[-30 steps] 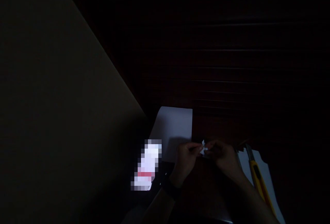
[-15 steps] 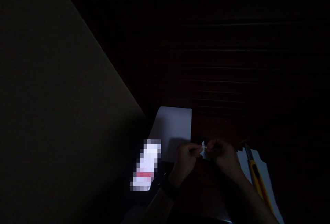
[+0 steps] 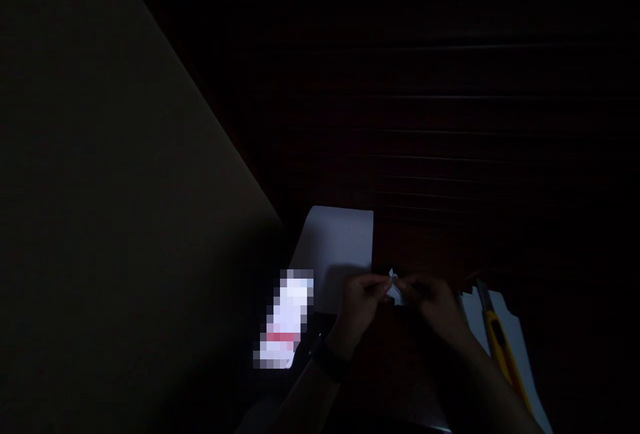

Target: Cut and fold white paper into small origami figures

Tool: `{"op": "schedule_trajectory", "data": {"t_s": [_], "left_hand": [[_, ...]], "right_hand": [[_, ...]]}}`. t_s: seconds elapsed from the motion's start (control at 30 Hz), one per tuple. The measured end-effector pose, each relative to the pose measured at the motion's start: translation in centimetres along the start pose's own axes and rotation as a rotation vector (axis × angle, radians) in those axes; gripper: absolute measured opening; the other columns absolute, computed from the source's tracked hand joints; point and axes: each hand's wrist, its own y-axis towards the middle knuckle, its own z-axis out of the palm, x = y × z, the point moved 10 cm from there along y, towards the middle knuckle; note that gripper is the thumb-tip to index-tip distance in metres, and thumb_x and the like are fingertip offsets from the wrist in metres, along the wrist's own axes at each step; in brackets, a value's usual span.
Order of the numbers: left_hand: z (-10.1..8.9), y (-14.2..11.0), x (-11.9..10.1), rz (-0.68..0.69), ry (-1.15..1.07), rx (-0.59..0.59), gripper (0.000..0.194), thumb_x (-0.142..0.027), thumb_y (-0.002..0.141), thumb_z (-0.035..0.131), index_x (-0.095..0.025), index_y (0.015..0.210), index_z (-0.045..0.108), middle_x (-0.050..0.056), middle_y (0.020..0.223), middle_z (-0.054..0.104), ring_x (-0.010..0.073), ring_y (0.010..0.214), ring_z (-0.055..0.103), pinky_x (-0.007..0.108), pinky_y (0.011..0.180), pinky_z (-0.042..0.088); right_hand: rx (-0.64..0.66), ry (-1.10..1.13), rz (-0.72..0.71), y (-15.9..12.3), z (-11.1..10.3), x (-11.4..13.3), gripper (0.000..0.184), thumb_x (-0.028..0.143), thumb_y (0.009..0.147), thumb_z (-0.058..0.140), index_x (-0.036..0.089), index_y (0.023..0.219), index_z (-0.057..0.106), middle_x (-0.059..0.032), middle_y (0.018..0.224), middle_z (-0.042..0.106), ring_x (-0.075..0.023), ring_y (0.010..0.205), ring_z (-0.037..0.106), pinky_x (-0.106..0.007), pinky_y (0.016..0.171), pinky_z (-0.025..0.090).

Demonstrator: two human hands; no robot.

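The scene is very dark. My left hand (image 3: 361,306) and my right hand (image 3: 434,304) meet over a dark wooden table (image 3: 450,154), low in the picture. Both pinch a small folded piece of white paper (image 3: 395,287) between their fingertips. A dark band circles my left wrist (image 3: 327,359). Just behind my left hand lies a white sheet of paper (image 3: 340,244).
A yellow utility knife (image 3: 500,341) rests on another white sheet (image 3: 515,341) to the right of my right forearm. A lit, blurred screen (image 3: 285,321) glows left of my left hand. A pale wall (image 3: 100,187) fills the left side.
My fingers have shifted slightly on the small paper piece, which sits a little lower between the hands. Nothing else has moved.
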Motion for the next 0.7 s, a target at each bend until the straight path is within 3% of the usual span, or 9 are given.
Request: {"op": "schedule_trajectory", "data": {"t_s": [0.23,0.47,0.7], "left_hand": [[-0.2,-0.3,-0.7,0.053,0.086,-0.045,0.017,-0.025,0.074,0.063,-0.012,0.081,0.072,0.01,0.075,0.07,0.0181,0.062,0.064,0.026,0.057,0.049],[0.0,-0.2,-0.1,0.013,-0.076,0.006,0.019,-0.025,0.071,0.068,-0.012,0.084,0.071,0.01,0.085,0.07,0.0178,0.07,0.064,0.027,0.064,0.051],[-1.0,-0.3,0.1,-0.051,-0.259,-0.079,0.029,-0.026,0.067,0.073,-0.01,0.09,0.069,0.011,0.088,0.069,0.0186,0.074,0.064,0.028,0.068,0.051]], "right_hand": [[-0.117,-0.136,-0.057,-0.6,0.1,0.6,0.027,0.041,0.084,0.05,0.019,0.074,0.063,-0.004,0.075,0.067,-0.0201,0.07,0.062,-0.028,0.063,0.042],[-0.18,-0.146,-0.1,-0.7,-0.2,1.1,0.024,0.04,0.085,0.05,0.02,0.081,0.063,-0.0044,0.08,0.067,-0.0199,0.073,0.062,-0.029,0.067,0.043],[-0.04,0.047,-0.124,-0.5,0.3,1.6,0.028,0.038,0.088,0.047,0.021,0.103,0.063,-0.0065,0.102,0.066,-0.0216,0.091,0.061,-0.032,0.079,0.045]]}}
